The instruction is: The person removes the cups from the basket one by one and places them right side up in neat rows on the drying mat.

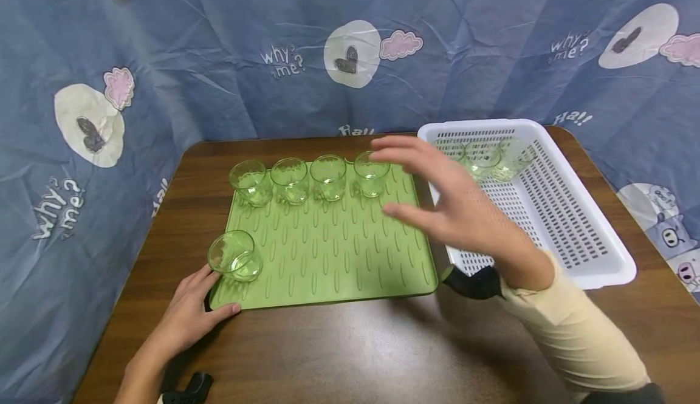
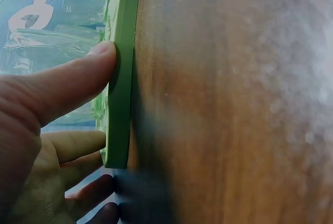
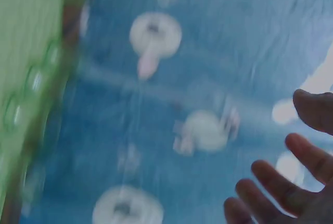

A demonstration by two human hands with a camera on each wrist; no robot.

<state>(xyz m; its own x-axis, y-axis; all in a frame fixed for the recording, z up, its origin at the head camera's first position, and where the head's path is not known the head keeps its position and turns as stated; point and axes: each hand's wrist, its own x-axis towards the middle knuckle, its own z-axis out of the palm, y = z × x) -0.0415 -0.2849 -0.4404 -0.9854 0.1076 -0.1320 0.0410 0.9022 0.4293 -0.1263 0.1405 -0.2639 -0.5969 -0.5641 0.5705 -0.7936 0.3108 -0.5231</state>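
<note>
My left hand (image 1: 188, 310) rests at the front left corner of a green ridged drying tray (image 1: 328, 258). In the left wrist view its thumb (image 2: 86, 78) touches the tray's front edge, and its relaxed fingers reach the left side. Just above that hand, a clear glass cup (image 1: 236, 258) stands upright on the tray's front left corner. Several more cups, among them the rightmost cup (image 1: 372, 179), line the back edge. My right hand (image 1: 454, 200) is raised over the tray's right side with nothing in it, fingers spread and apart from the thumb.
A white slotted plastic basket (image 1: 579, 222) stands right of the tray, with three glass cups (image 1: 483, 158) at its back left. Both sit on a brown wooden table (image 1: 350, 355). A blue printed cloth (image 1: 246, 45) hangs behind.
</note>
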